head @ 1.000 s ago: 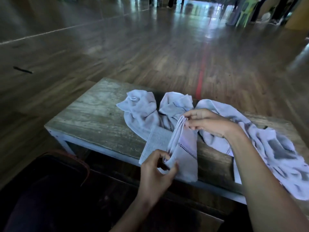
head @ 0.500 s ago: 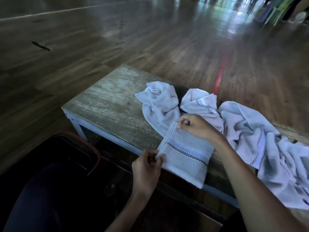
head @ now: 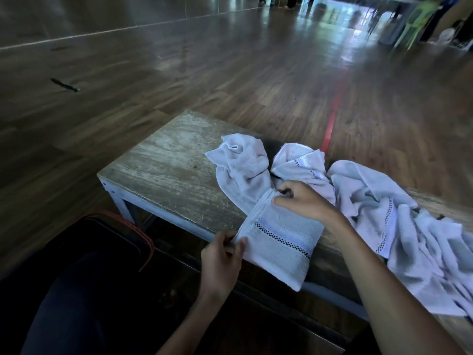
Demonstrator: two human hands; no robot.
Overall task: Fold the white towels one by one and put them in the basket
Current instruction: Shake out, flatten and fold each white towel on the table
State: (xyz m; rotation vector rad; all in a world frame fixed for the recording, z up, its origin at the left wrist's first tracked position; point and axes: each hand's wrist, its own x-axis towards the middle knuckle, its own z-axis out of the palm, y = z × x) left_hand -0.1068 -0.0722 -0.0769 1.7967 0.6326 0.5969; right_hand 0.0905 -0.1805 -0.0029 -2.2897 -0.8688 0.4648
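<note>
Head — left hand (head: 220, 262), right hand (head: 304, 201) pinch soft rectangular towel (head: 280, 243).

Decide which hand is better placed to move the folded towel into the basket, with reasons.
Probably left: the left hand pinches the folded towel at its near corner, on the side where the basket sits; the right hand grips the far corner, further away.

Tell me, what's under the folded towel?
The folded towel lies on the wooden table, its near corner hanging past the edge. Anything else beneath it is hidden.
</note>
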